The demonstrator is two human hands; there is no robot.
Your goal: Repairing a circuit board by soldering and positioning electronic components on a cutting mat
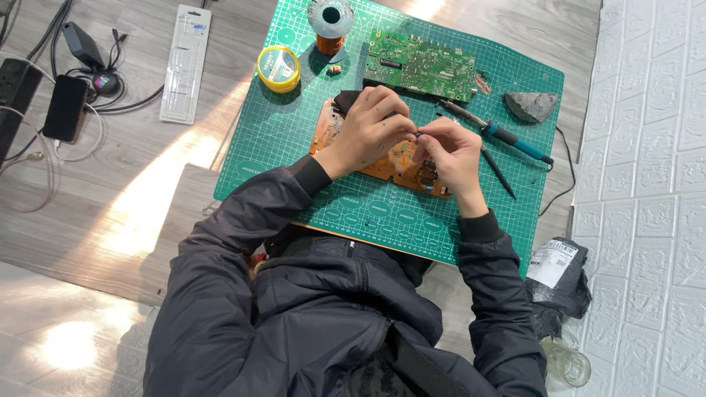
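My left hand (pixel 365 131) and my right hand (pixel 454 153) meet over an orange-brown circuit board (pixel 388 166) on a green cutting mat (pixel 294 147). Between the fingertips of both hands is a small dark component (pixel 419 134); its shape is too small to tell. A black part of the board shows behind my left hand. A green circuit board (pixel 421 66) lies just beyond the hands. To the right of my right hand rests a soldering iron with a blue handle (pixel 509 137), beside a thin black tool (pixel 498 173).
A solder spool (pixel 331 22), a yellow round tin (pixel 279 68) and a grey lump (pixel 531 105) sit on the mat. Left on the wooden floor: a white strip pack (pixel 186 62), a phone (pixel 65 106), cables. A black bag (pixel 559 283) and a glass jar (pixel 568 366) are at the right.
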